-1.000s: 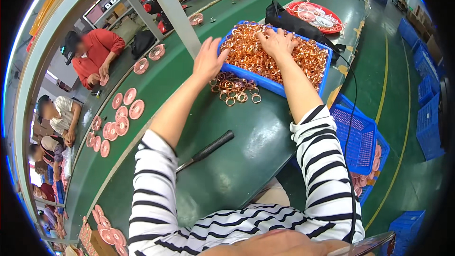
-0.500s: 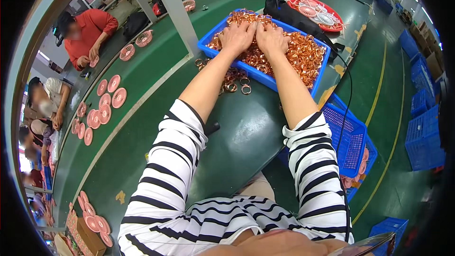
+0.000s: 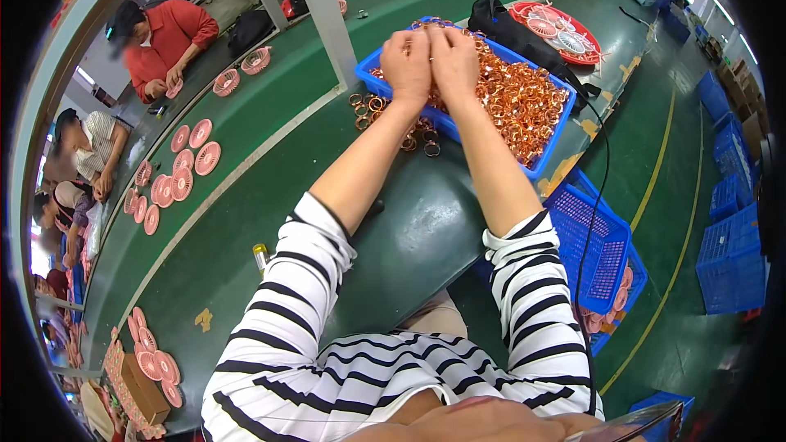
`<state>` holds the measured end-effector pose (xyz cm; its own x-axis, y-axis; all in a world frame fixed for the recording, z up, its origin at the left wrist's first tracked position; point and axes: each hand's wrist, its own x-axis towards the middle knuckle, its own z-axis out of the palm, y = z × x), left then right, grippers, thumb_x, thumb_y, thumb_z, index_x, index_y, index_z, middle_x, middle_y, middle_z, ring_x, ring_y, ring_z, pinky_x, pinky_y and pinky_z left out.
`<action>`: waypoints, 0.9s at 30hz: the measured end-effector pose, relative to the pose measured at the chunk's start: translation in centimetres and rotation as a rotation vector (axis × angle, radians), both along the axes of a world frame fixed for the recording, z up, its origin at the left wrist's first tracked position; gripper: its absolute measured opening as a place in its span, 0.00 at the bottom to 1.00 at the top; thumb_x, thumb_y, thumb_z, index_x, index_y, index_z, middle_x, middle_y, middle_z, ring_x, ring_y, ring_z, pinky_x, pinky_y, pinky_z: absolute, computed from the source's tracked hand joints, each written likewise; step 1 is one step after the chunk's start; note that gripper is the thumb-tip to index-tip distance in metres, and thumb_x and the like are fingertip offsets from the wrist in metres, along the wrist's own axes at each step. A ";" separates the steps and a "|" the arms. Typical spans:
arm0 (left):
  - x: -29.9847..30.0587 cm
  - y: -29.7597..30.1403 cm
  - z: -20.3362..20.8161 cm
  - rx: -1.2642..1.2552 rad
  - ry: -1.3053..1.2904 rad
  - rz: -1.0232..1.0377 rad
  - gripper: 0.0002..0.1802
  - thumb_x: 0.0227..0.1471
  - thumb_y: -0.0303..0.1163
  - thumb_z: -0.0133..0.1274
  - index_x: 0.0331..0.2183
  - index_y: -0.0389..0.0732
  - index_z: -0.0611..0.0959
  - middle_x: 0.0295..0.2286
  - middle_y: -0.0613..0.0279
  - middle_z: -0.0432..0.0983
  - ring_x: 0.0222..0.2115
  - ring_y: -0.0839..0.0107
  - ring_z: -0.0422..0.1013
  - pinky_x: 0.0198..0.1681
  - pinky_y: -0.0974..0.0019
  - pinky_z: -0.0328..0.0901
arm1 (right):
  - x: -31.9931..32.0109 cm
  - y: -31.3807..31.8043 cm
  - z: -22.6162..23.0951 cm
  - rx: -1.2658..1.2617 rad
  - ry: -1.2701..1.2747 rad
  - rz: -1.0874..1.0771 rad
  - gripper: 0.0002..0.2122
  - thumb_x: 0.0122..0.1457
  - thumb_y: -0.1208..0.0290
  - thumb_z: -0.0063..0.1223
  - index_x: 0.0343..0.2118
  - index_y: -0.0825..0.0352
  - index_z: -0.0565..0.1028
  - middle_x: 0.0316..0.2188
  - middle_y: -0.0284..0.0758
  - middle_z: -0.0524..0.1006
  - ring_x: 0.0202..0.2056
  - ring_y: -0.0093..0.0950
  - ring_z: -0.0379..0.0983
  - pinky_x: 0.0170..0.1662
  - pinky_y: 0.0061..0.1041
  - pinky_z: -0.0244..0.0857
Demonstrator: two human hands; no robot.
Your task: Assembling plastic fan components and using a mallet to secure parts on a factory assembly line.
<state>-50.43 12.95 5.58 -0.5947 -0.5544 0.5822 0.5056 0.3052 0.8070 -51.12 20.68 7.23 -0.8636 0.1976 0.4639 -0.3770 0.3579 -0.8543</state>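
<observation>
A blue tray [image 3: 458,137] on the dark green table is heaped with shiny copper-coloured rings [image 3: 516,106]. My left hand [image 3: 407,65] and my right hand [image 3: 455,64] are side by side over its left part, thumbs nearly touching. Both sets of fingers curl inward, closed like a scoop. Copper glints show at the left fingers and between the hands, so they seem to hold rings; how many is hidden. Loose rings [image 3: 360,111] lie on the table against the tray's near left side.
A red round tray [image 3: 591,56] with pink and white fan grilles stands beyond a black bag [image 3: 489,12]. Blue crates [image 3: 589,237] are stacked at right. Pink grilles [image 3: 182,184] lie on the conveyor; a metal post [image 3: 323,24] rises beside the tray. Co-workers sit across.
Both hands, earlier spread and pressed down into the rings, have curled closed, drawn together and come up slightly toward me. The whole view has shifted a little.
</observation>
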 end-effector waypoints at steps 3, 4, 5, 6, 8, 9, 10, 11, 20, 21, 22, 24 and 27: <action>3.4 -2.8 -0.5 0.086 0.032 0.015 0.12 0.52 0.35 0.52 0.28 0.35 0.79 0.28 0.52 0.75 0.32 0.60 0.70 0.38 0.60 0.65 | 4.5 -2.9 0.6 -0.008 0.190 0.036 0.15 0.56 0.56 0.51 0.28 0.65 0.78 0.31 0.42 0.77 0.36 0.42 0.73 0.41 0.42 0.64; 4.6 -4.2 -0.9 0.038 0.048 0.032 0.11 0.53 0.34 0.51 0.29 0.35 0.78 0.29 0.53 0.74 0.32 0.62 0.70 0.38 0.61 0.64 | 6.0 -4.1 0.8 -0.026 0.206 0.041 0.14 0.57 0.57 0.51 0.26 0.65 0.77 0.29 0.41 0.76 0.35 0.41 0.72 0.40 0.41 0.63; 5.8 -5.0 -1.7 0.028 0.021 0.037 0.11 0.53 0.34 0.50 0.29 0.35 0.78 0.29 0.53 0.74 0.32 0.62 0.70 0.38 0.61 0.64 | 6.9 -4.8 0.3 -0.010 0.237 0.082 0.13 0.57 0.58 0.52 0.27 0.64 0.76 0.29 0.40 0.76 0.36 0.39 0.71 0.42 0.39 0.61; 6.9 -5.6 -2.4 0.019 -0.006 0.042 0.10 0.54 0.34 0.49 0.29 0.35 0.78 0.29 0.53 0.74 0.32 0.62 0.70 0.38 0.61 0.64 | 8.0 -5.2 -0.4 -0.018 0.197 0.113 0.12 0.57 0.59 0.52 0.28 0.63 0.76 0.30 0.38 0.76 0.37 0.38 0.70 0.44 0.38 0.60; 8.6 -6.7 -4.7 -0.001 -0.103 0.065 0.14 0.56 0.38 0.47 0.29 0.36 0.77 0.29 0.52 0.74 0.32 0.58 0.70 0.38 0.59 0.64 | 9.3 -5.7 -2.3 0.051 0.219 0.171 0.12 0.57 0.59 0.52 0.29 0.64 0.76 0.33 0.37 0.75 0.40 0.38 0.69 0.46 0.38 0.58; 9.4 -7.0 -5.7 -0.029 -0.169 0.088 0.16 0.56 0.40 0.46 0.30 0.36 0.77 0.29 0.51 0.73 0.32 0.56 0.70 0.39 0.58 0.64 | 9.7 -5.7 -3.4 0.119 0.197 0.201 0.11 0.57 0.60 0.51 0.30 0.64 0.75 0.38 0.39 0.74 0.43 0.40 0.67 0.49 0.38 0.58; 10.1 -7.0 -6.0 -0.074 -0.166 0.087 0.17 0.57 0.42 0.43 0.32 0.37 0.77 0.30 0.48 0.74 0.33 0.52 0.69 0.40 0.55 0.63 | 9.9 -5.7 -4.0 0.118 0.198 0.207 0.11 0.57 0.60 0.51 0.30 0.64 0.75 0.38 0.39 0.74 0.43 0.40 0.67 0.49 0.38 0.58; 10.7 -7.1 -6.3 -0.074 -0.166 0.092 0.17 0.57 0.42 0.43 0.32 0.37 0.77 0.30 0.48 0.74 0.33 0.52 0.69 0.40 0.55 0.63 | 10.2 -5.6 -4.6 0.179 0.275 0.202 0.11 0.58 0.61 0.50 0.31 0.64 0.75 0.39 0.39 0.74 0.46 0.42 0.65 0.51 0.38 0.58; 15.6 -9.8 -7.0 -0.747 -0.610 0.179 0.15 0.56 0.37 0.43 0.39 0.39 0.77 0.35 0.46 0.75 0.42 0.47 0.68 0.46 0.46 0.62 | 12.6 -4.5 -7.7 0.735 0.313 0.272 0.16 0.62 0.59 0.43 0.52 0.53 0.70 0.59 0.28 0.63 0.63 0.41 0.50 0.56 0.60 0.49; 15.7 -11.2 -7.3 -0.741 -0.647 0.136 0.16 0.55 0.37 0.44 0.42 0.40 0.77 0.39 0.46 0.73 0.45 0.46 0.67 0.47 0.41 0.60 | 12.7 -4.8 -7.6 0.767 0.361 0.290 0.16 0.61 0.58 0.44 0.52 0.53 0.70 0.59 0.28 0.62 0.63 0.41 0.51 0.55 0.60 0.49; 16.7 -10.7 -6.8 -0.828 -0.660 0.203 0.17 0.55 0.38 0.44 0.43 0.40 0.76 0.41 0.47 0.72 0.46 0.47 0.67 0.48 0.40 0.59 | 12.8 -4.6 -8.2 0.784 0.382 0.279 0.16 0.61 0.58 0.44 0.51 0.54 0.71 0.60 0.28 0.62 0.63 0.41 0.51 0.55 0.60 0.51; 18.7 -10.4 -6.4 -0.981 -0.545 0.431 0.18 0.53 0.36 0.47 0.45 0.40 0.75 0.46 0.48 0.67 0.48 0.51 0.65 0.47 0.43 0.60 | 13.1 -4.6 -8.0 0.771 0.506 0.255 0.16 0.60 0.58 0.46 0.50 0.54 0.72 0.59 0.29 0.64 0.62 0.40 0.53 0.53 0.57 0.56; 24.8 -6.5 -1.5 -1.037 -0.083 0.217 0.20 0.43 0.30 0.57 0.41 0.36 0.76 0.41 0.49 0.71 0.42 0.51 0.68 0.43 0.52 0.64 | 11.4 -3.8 -9.1 0.691 0.570 0.209 0.15 0.60 0.59 0.46 0.49 0.57 0.72 0.54 0.33 0.69 0.54 0.43 0.64 0.53 0.41 0.63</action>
<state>-25.63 6.46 4.04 -0.6022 0.0911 0.7931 0.3130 0.9409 0.1295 -39.68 16.85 -1.84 -0.4552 -0.4160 0.7873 -0.7897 0.5970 -0.1411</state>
